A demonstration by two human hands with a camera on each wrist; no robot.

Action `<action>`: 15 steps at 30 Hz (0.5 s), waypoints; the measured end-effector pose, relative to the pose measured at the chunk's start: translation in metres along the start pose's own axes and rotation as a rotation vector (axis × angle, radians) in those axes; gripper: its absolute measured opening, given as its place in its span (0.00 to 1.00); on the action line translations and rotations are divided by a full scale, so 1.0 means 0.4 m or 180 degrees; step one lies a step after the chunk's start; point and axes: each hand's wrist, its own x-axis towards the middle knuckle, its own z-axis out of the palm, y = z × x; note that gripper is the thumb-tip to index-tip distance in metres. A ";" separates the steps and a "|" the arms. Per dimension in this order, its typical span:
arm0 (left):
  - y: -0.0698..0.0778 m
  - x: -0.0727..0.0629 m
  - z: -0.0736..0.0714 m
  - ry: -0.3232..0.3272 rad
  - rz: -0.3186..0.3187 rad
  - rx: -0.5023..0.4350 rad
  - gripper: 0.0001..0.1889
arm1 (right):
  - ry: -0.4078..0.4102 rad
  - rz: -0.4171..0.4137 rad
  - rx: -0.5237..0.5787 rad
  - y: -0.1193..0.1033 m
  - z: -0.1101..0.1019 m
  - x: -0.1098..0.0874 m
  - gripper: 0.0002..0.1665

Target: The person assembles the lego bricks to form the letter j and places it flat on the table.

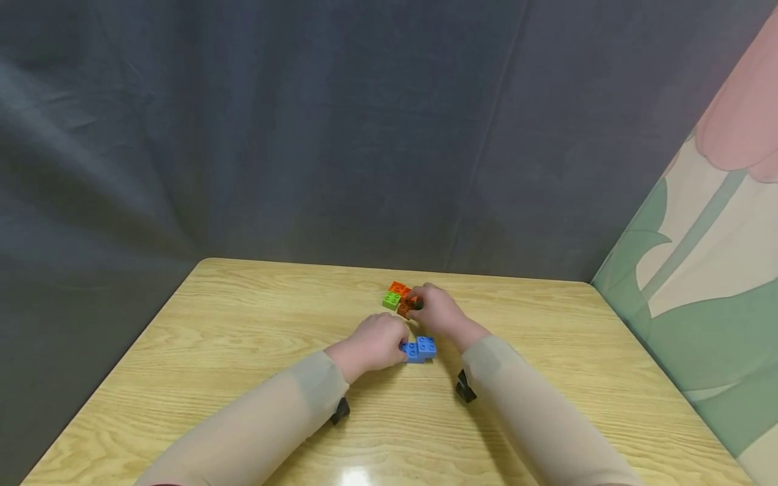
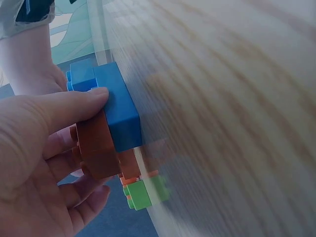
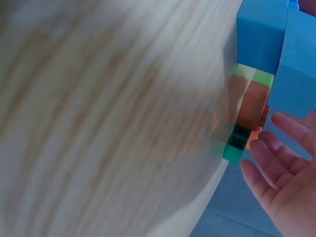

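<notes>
My left hand (image 1: 379,341) holds a small stack of toy building bricks low at the tabletop. In the left wrist view, its thumb presses where a long blue brick (image 2: 118,108) meets a brown brick (image 2: 96,148). A smaller blue brick (image 1: 427,347) sits on the stack's right end. Farther back, my right hand (image 1: 440,314) reaches over a cluster of bricks: light green (image 1: 392,300), orange (image 1: 398,287), brown (image 3: 254,106) and dark green (image 3: 237,145). Its fingers are spread and loosely bent close to the dark green brick; the right wrist view shows a gap between them. Its thumb is hidden there.
The bricks stand on a light wooden table (image 1: 243,324). A dark curtain (image 1: 365,135) hangs behind the table's far edge. Along the right side is a flower-patterned cloth (image 1: 699,304). Both forearms reach in from the near edge.
</notes>
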 end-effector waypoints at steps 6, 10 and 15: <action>0.000 0.001 0.002 0.0001 0.0021 0.0010 0.12 | -0.0089 0.0008 -0.0096 -0.004 0.007 0.008 0.18; -0.002 0.001 0.004 0.0016 0.0040 0.0035 0.10 | -0.0133 0.0001 -0.0106 -0.008 0.009 0.007 0.16; -0.004 -0.002 0.004 0.0035 0.0029 0.0034 0.09 | -0.0178 -0.0140 -0.0149 -0.008 0.011 0.004 0.16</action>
